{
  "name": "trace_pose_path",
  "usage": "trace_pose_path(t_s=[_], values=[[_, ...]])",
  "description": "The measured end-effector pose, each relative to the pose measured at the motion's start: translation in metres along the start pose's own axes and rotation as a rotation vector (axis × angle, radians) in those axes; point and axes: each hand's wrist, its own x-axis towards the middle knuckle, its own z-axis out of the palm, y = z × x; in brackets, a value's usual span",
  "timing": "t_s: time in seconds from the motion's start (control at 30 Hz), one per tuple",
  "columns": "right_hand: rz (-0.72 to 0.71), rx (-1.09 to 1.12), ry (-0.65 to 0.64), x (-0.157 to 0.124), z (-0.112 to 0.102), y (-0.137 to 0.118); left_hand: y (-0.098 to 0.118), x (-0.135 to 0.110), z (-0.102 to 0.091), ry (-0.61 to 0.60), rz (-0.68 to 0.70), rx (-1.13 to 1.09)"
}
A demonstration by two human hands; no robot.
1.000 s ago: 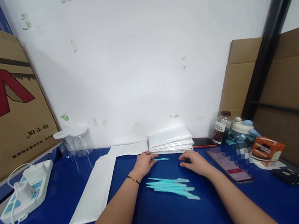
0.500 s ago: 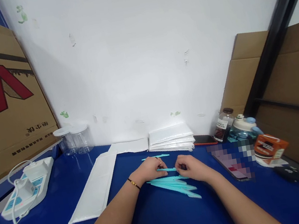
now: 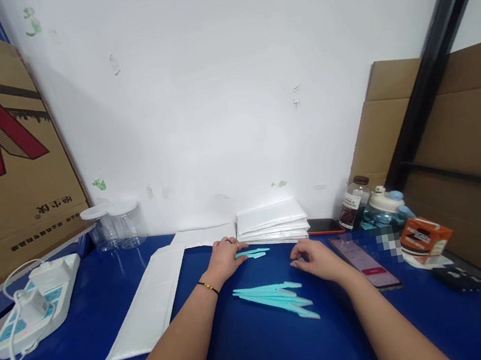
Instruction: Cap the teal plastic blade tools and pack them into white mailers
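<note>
My left hand (image 3: 224, 261) has its thumb and fingers closed on the left end of a slim turquoise eyebrow razor (image 3: 258, 255), low over the blue table. Just behind it lies another turquoise razor (image 3: 259, 250), close alongside. My right hand (image 3: 314, 259) is off to the right, fingers loosely curled and thumb apart from them, with nothing visible in its grasp. Nearer to me, between my forearms, several more turquoise razors (image 3: 275, 299) lie fanned out, their left ends together.
A long white padded mailer (image 3: 146, 308) lies left of my arm; a stack of white mailers (image 3: 271, 224) is against the wall. At left stand a power strip (image 3: 39, 302) and clear jars (image 3: 128, 228). On the right are phones (image 3: 367, 263), bottles (image 3: 356, 202) and an orange box (image 3: 425, 237).
My left hand has carried a razor away from me and leftward, beside the one at the back. My right hand has let go of the razor's other end and moved right.
</note>
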Motion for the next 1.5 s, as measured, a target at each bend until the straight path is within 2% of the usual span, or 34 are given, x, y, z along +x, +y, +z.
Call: trace_pose_path(t_s=[0.1,0.17,0.3,0.37,0.43,0.57,0.67,0.77,0.87,0.93,1.0,1.1,1.17,1.23,1.33,1.4,1.5], values=[[-0.094,0.088,-0.147,-0.003,0.004,-0.018,0.009,-0.002,-0.004,0.035,0.013,-0.041],[-0.109,0.102,-0.211,-0.004,0.010,-0.026,0.019,-0.005,-0.008,0.009,0.052,-0.125],[-0.035,0.126,-0.185,-0.002,0.020,-0.031,0.039,-0.011,-0.008,-0.185,0.192,-0.201],[0.001,0.138,-0.155,-0.001,0.021,-0.030,0.044,-0.010,-0.005,-0.230,0.224,-0.163],[0.014,0.140,-0.119,0.001,0.018,-0.025,0.042,-0.006,-0.002,-0.198,0.213,-0.130],[0.092,0.104,0.001,0.003,0.009,0.001,0.023,0.001,-0.005,-0.032,0.116,-0.030],[0.174,0.035,0.044,0.003,0.003,0.017,0.008,0.001,-0.007,-0.025,0.036,0.034],[0.110,0.014,0.059,0.002,0.002,0.009,0.005,0.000,-0.006,-0.030,0.013,0.013],[-0.043,0.133,-0.082,0.000,0.008,-0.015,0.012,-0.003,-0.005,-0.019,0.021,-0.120],[-0.094,0.186,-0.202,-0.001,0.015,-0.029,0.020,-0.006,-0.007,-0.090,0.051,-0.223],[-0.088,0.204,-0.256,-0.001,0.022,-0.036,0.028,-0.010,-0.010,-0.197,0.106,-0.294],[-0.009,0.278,-0.256,0.000,0.029,-0.037,0.037,-0.014,-0.010,-0.327,0.184,-0.334],[0.036,0.344,-0.229,0.002,0.029,-0.035,0.040,-0.013,-0.009,-0.361,0.193,-0.319],[0.049,0.376,-0.189,0.003,0.025,-0.030,0.039,-0.010,-0.008,-0.333,0.186,-0.273],[0.083,0.341,-0.104,0.004,0.017,-0.014,0.029,-0.004,-0.008,-0.197,0.181,-0.170],[0.152,0.264,-0.039,0.004,0.010,0.001,0.018,-0.002,-0.009,-0.104,0.136,-0.085],[0.202,0.114,0.030,0.004,0.003,0.014,0.004,-0.001,-0.009,-0.052,0.029,0.003]])
